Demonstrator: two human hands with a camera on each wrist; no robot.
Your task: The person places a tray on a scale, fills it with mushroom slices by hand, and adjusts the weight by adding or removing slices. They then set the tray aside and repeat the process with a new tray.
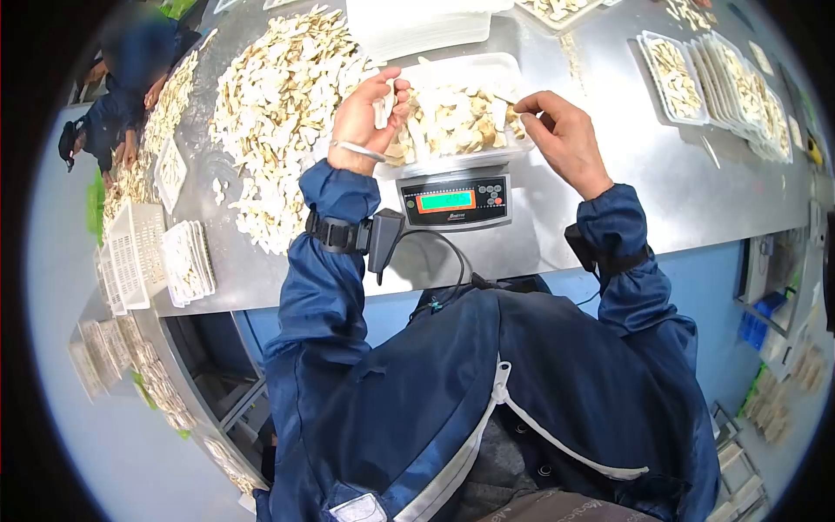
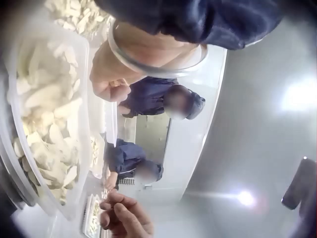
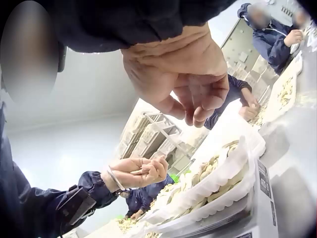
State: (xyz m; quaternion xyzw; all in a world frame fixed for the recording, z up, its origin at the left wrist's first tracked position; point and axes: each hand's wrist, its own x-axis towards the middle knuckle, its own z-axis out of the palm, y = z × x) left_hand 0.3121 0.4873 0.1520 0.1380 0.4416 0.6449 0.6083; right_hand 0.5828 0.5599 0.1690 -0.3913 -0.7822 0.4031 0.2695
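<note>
The jacket (image 1: 391,374) of the person is the nearest thing, dark blue, with its zip partly open. In front of it, a digital scale (image 1: 457,213) stands on the metal table (image 1: 687,196); its display is lit green, but the figures are too faint to read surely.

On the scale sits a white plastic tray (image 1: 487,71), well filled with pale slices (image 1: 465,117). Let this tray be the centre of the clock, in the head view.

At nine o'clock, just beside the tray, the left hand (image 1: 358,117) has its fingers curled and grasps a single slice (image 1: 380,111); a pale bangle (image 1: 358,151) goes around this wrist. At three o'clock the right hand (image 1: 565,139) reaches to the tray's edge with thumb and finger close together; I cannot tell whether something is pinched between them.

Farther away, a large loose pile (image 1: 283,113) of similar slices spreads at nine o'clock. At eleven o'clock are stacked white trays (image 1: 422,35). A row of filled trays (image 1: 709,83) leans at three o'clock, well apart from the hands. At eight o'clock stands a white basket (image 1: 135,248). Farthest, toward nine o'clock, two people (image 1: 113,117) in dark clothes are at the table.
</note>
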